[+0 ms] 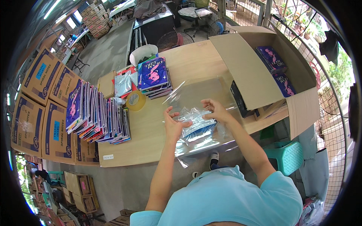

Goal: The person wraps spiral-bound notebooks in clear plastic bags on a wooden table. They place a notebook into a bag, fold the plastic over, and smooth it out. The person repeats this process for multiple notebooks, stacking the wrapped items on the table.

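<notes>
In front of me on the table lies a blue-edged packet (pixel 199 130), loosely covered with shiny, crinkled clear plastic film (pixel 188 147). What the packet is made of is hard to tell through the glare. My left hand (pixel 173 126) is at its left side, fingers apart and half curled, its thumb reaching onto the film. At the packet's upper right, my right hand (pixel 217 112) has its thumb on the film and its fingers spread from it. Behind both hands a flat clear sheet (pixel 205 89) covers the tabletop.
Spiral notebooks (pixel 102 115) stand in a row at left, near a yellow tape roll (pixel 135 100) and a notebook stack (pixel 154 75). An open carton (pixel 249 67) at right holds purple notebooks (pixel 272 59). A green stool (pixel 288 158) and stacked cartons (pixel 41 109) flank the table.
</notes>
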{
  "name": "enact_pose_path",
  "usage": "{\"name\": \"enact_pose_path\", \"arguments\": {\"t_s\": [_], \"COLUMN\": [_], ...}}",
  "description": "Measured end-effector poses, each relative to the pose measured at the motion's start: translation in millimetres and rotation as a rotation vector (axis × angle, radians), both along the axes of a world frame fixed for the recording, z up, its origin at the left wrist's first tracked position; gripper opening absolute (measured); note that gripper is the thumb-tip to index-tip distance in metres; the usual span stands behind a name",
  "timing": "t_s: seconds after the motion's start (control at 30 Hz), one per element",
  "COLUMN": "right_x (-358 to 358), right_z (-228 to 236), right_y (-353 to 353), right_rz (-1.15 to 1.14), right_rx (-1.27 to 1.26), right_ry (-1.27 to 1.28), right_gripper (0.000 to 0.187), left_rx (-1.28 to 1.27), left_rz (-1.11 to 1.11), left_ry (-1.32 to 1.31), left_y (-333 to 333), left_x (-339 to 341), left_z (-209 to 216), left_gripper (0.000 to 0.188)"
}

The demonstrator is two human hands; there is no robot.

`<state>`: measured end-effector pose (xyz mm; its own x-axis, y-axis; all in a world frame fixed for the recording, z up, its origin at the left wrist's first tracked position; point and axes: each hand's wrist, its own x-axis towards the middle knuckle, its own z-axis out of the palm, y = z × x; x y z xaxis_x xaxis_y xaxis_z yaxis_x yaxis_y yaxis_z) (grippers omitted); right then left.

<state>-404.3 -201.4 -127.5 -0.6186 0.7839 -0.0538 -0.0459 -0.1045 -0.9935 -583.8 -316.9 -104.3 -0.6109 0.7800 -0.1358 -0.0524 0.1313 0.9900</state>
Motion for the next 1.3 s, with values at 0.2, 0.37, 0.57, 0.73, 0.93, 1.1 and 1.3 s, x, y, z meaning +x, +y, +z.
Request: {"name": "enact_pose_path", "arguments": {"t_s": [0.2, 0.37, 0.57, 0.73, 0.93, 1.1, 1.3], "right_x": [-10, -25, -27, -1, -5, 5, -4], "right_z": [24, 13, 12, 4, -10, 67, 27], "right_y": [15, 13, 8, 15, 17, -34, -67], "right_rz": [0.317, 0.193, 0.179, 0.298, 0.215, -0.053, -0.018], "right_rx": [0.313, 0.277, 0.281, -0.105, -0.159, 0.766, 1.022], "right_ry": [-0.368, -0.499, -0.478, 0.007, -0.02, -0.131, -0.161], "right_gripper": [0.061, 0.042, 0.033, 0.028, 0.042, 0.047, 0.027], "left_rx": [-0.17, 0.109, 0.108, 0.216, 0.321, 0.343, 0.366], "left_rz": [-0.276, -0.222, -0.221, -0.092, -0.087, -0.054, -0.008], "left_ry": [-0.092, -0.042, -0.171, -0.187, 0.028, 0.087, 0.208], "left_y": [9, -6, -31, -25, -17, -17, -21], "left_x": [-22, -11, -2, 5, 8, 10, 17], "left_z": [-6, -14, -23, -36, -34, -29, -37], "left_gripper": [0.1, 0.078, 0.04, 0.022, 0.018, 0.017, 0.017]}}
